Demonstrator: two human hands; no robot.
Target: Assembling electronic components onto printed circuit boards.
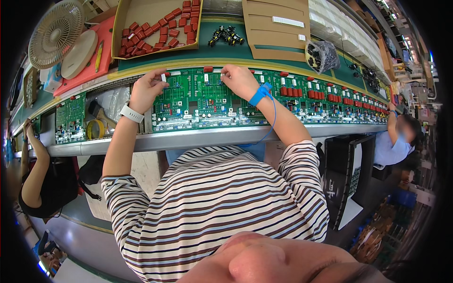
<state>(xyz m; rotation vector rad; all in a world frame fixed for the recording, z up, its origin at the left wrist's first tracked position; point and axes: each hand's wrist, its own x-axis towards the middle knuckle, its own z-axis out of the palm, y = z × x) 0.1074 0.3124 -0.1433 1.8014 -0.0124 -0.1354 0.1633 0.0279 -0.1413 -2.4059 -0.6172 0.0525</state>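
A green circuit board [188, 101] lies in front of me among a long row of such boards. Over its upper left corner, my left hand [149, 88] has thumb and forefinger closed beside a small white part; whether it grips that part I cannot make out. My right hand [241, 81] is closed in a pinch at the upper edge of the neighbouring board section, and its fingertips hide what is between them. Between the hands, a red block-shaped component [208, 69] sits at the board's top edge. A blue wrist strap [260, 94] with a coiled cord is on my right wrist.
Beyond the boards stands a cardboard box [114, 35] of red components [163, 33]. Near it are black parts [225, 36], a flattened cardboard sheet [276, 28] and a plastic bag [322, 55]. Left are a fan [55, 33], a tape roll [96, 129] and a brush [100, 111]. Other people sit at both sides.
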